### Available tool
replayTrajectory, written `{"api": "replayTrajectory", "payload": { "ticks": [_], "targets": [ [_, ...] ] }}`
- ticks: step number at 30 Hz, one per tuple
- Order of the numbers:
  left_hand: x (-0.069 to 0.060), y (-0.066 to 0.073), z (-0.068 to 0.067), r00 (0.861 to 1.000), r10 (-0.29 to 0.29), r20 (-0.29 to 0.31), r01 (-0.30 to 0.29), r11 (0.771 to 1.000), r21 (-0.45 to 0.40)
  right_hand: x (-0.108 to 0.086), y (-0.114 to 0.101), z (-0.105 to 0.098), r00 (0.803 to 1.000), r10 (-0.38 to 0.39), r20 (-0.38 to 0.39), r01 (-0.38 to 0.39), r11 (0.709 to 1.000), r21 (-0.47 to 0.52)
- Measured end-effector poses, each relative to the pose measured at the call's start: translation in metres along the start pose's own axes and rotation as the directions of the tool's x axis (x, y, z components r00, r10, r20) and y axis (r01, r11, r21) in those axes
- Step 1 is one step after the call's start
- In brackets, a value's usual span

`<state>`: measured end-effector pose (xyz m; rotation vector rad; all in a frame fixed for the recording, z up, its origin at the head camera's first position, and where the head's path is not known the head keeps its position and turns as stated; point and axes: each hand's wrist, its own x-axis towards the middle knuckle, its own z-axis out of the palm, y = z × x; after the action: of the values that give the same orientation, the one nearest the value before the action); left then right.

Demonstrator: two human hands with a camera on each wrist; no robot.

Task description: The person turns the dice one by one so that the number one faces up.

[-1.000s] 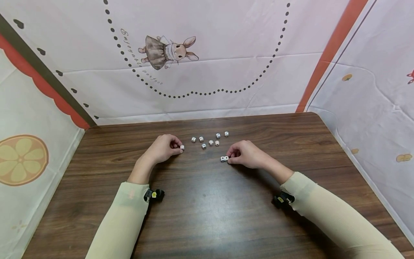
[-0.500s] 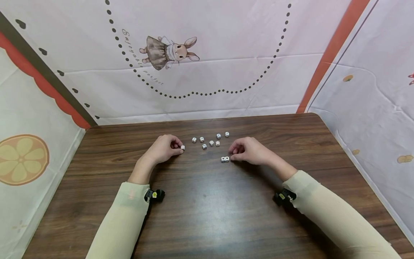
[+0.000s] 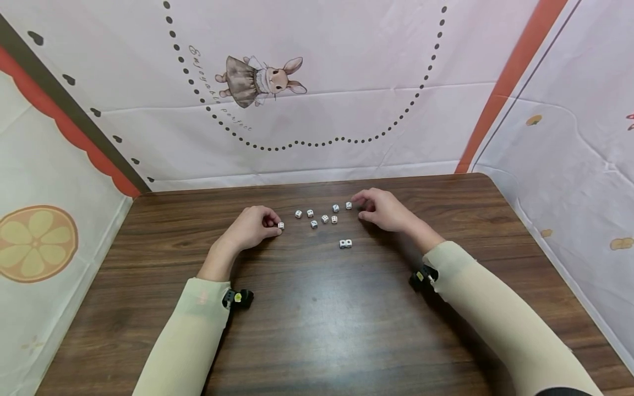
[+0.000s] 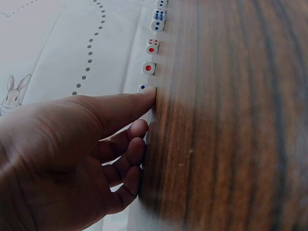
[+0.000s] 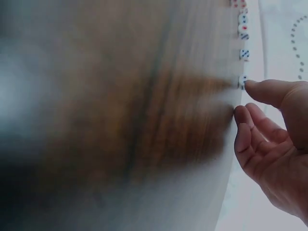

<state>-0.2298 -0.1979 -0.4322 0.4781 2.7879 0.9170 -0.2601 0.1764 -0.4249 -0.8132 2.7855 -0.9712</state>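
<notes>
Near the left side of the dice group, my left hand (image 3: 251, 226) pinches a small white die (image 3: 280, 225) that sits on the table; in the left wrist view the thumb covers part of this die (image 4: 143, 88). My right hand (image 3: 388, 210) is at the far right of the group, thumb and index finger spread beside a white die (image 3: 349, 205). Whether a finger touches that die is unclear. Two dice (image 3: 345, 243) stand side by side, nearer to me. Several other dice (image 3: 324, 219) are scattered between the hands.
The dark wood-grain table (image 3: 307, 319) reaches back to a hanging pale cloth (image 3: 346, 110) printed with a rabbit. More cloth hangs along the left and right edges. A black camera (image 3: 239, 298) is strapped to the left wrist, another (image 3: 423, 276) to the right.
My right hand has let go of the pair of dice and moved away from me to the far-right die. The left hand stays on its die.
</notes>
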Motion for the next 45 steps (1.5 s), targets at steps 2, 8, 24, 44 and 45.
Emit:
{"api": "replayTrajectory", "payload": {
  "ticks": [2,8,24,44,45],
  "targets": [
    [0.000,0.000,0.000,1.000,0.001,-0.001,-0.001,1.000,0.001,0.005,0.002,0.000,1.000,-0.017,0.010,0.017,1.000,-0.010],
    [0.000,0.001,0.000,1.000,0.000,0.001,0.000,1.000,-0.005,0.020,0.010,0.000,0.998,-0.027,0.054,0.025,0.999,0.023],
    [0.000,0.001,-0.001,1.000,-0.004,0.001,0.004,1.000,-0.004,0.036,0.015,-0.004,0.979,-0.116,0.166,0.116,0.993,0.009],
    [0.001,-0.003,0.000,1.000,-0.003,0.005,0.003,1.000,-0.007,0.029,0.017,-0.004,0.997,0.014,0.070,-0.018,0.998,0.058],
    [0.001,-0.003,0.000,1.000,-0.004,0.005,0.004,1.000,-0.010,0.029,0.017,-0.005,0.998,0.018,0.066,-0.022,0.998,0.058]
  ]
}}
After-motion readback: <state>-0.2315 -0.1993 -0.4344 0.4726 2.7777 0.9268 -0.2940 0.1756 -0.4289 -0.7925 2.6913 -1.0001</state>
